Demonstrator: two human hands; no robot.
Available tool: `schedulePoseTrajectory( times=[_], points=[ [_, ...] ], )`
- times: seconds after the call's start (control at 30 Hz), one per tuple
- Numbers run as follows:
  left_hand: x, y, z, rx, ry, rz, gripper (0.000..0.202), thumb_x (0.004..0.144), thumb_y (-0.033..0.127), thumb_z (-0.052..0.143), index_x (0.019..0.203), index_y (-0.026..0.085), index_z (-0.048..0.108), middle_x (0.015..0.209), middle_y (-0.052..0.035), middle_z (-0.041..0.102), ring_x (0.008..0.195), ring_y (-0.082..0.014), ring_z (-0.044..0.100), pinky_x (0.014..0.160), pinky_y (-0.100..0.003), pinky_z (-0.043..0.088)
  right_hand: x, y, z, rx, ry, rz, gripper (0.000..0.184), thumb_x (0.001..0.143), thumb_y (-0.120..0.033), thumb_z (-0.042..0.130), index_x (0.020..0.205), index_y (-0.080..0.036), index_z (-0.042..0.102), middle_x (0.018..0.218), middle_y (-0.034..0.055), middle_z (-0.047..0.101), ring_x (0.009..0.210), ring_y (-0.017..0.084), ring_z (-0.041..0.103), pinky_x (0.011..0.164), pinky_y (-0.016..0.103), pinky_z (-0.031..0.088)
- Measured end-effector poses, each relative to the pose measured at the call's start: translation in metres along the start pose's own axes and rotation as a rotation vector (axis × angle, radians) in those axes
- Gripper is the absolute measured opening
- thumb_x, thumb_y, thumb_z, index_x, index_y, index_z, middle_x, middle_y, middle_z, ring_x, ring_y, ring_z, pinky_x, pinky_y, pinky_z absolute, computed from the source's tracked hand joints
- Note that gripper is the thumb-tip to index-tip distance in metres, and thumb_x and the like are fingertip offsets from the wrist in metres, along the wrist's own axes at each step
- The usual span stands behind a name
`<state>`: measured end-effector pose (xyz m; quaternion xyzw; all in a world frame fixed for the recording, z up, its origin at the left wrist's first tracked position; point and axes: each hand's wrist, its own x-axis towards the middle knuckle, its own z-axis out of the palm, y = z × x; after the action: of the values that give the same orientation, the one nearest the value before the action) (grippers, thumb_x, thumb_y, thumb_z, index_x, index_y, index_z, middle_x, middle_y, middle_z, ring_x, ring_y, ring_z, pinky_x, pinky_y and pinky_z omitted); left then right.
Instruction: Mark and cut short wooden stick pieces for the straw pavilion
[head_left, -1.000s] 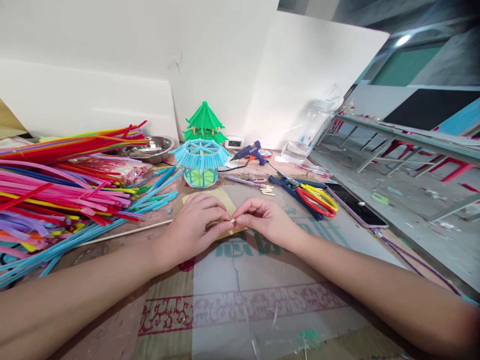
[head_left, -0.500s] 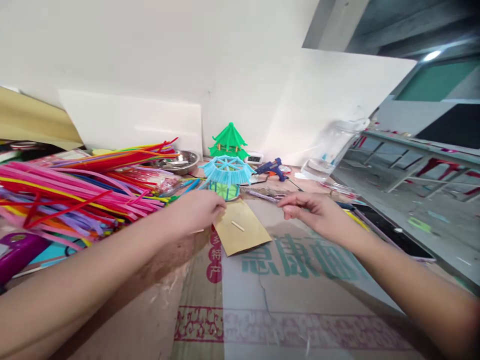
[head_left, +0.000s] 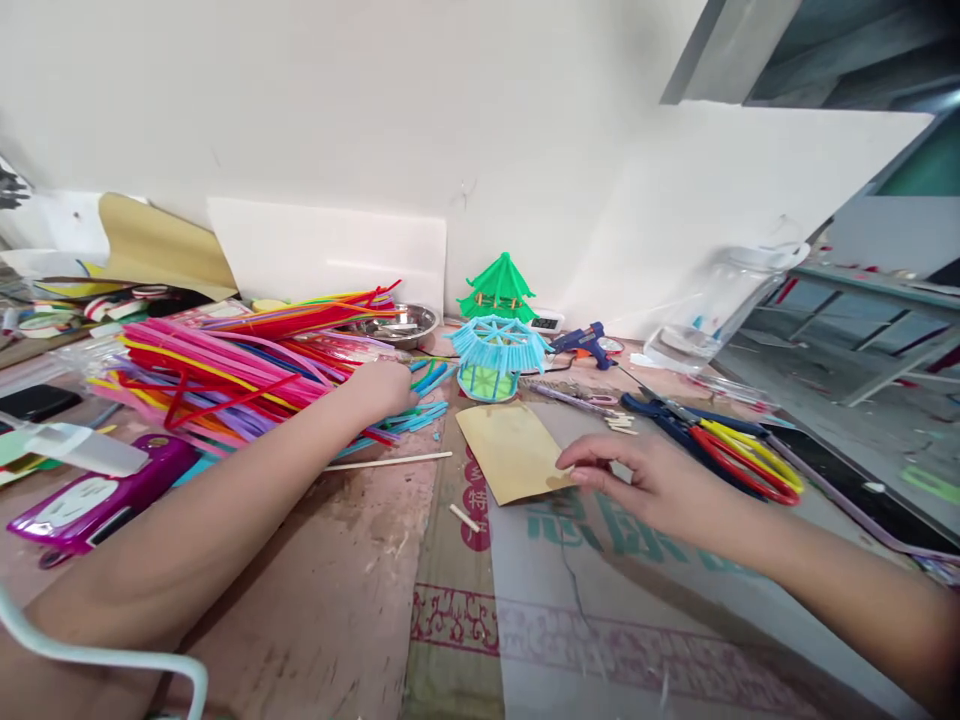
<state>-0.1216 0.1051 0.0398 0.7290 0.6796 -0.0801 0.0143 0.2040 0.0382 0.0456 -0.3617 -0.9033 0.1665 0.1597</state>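
My left hand [head_left: 382, 388] reaches into the heap of coloured straws [head_left: 247, 375] at the left, fingers curled down among the blue and pink ones; what they grip is hidden. My right hand [head_left: 645, 480] rests on the cardboard sheet [head_left: 600, 600], fingertips pinching the right edge of a tan paper piece [head_left: 510, 450]. A short wooden stick bit [head_left: 465, 517] lies loose just left of that paper. A long thin wooden skewer [head_left: 390, 461] lies below the straws. Behind the paper stands a blue straw pavilion [head_left: 495, 355], with a green one [head_left: 499, 285] behind it.
Scissors with red and yellow handles [head_left: 727, 440] and a dark phone [head_left: 862, 490] lie to the right. A blue glue gun [head_left: 585, 342], a steel bowl [head_left: 405, 322] and a clear jar [head_left: 712, 300] stand near the wall. A purple power strip [head_left: 97, 495] lies far left.
The small stick bit was let go and now lies on the cardboard. My left hand moved left into the straws. My right hand dropped to the tan paper's edge. The view turned left.
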Motion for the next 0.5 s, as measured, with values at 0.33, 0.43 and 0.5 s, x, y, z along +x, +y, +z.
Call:
schedulePoseTrajectory(
  times=[0.33, 0.43, 0.5],
  points=[
    [0.001, -0.003, -0.006, 0.02, -0.019, -0.002, 0.033, 0.094, 0.035, 0.059, 0.121, 0.016, 0.058, 0.12, -0.0094, 0.061, 0.103, -0.0223, 0.062, 0.087, -0.043, 0.055, 0.048, -0.094, 0.077, -0.199, -0.195, -0.677, 0.035, 0.098, -0.045, 0.053, 0.121, -0.021, 0.061, 0.102, 0.0074, 0.064, 0.09, 0.021, 0.056, 0.078, 0.032, 0.043],
    [0.004, -0.001, 0.007, 0.017, 0.034, -0.014, 0.034, 0.094, 0.035, 0.059, 0.122, 0.016, 0.058, 0.122, -0.0099, 0.06, 0.104, -0.0228, 0.062, 0.088, -0.044, 0.055, 0.064, -0.108, 0.098, -0.242, -0.207, -0.783, 0.013, 0.098, -0.022, 0.052, 0.099, -0.014, 0.063, 0.093, 0.006, 0.065, 0.087, 0.019, 0.055, 0.077, 0.03, 0.042],
    [0.007, -0.001, 0.014, 0.01, 0.064, -0.015, 0.035, 0.094, 0.035, 0.059, 0.122, 0.015, 0.058, 0.122, -0.0101, 0.06, 0.104, -0.0227, 0.062, 0.088, -0.043, 0.055, 0.069, -0.111, 0.101, -0.262, -0.215, -0.769, 0.01, 0.095, -0.011, 0.052, 0.098, -0.011, 0.062, 0.091, 0.0059, 0.064, 0.084, 0.018, 0.055, 0.076, 0.029, 0.042]
  ],
)
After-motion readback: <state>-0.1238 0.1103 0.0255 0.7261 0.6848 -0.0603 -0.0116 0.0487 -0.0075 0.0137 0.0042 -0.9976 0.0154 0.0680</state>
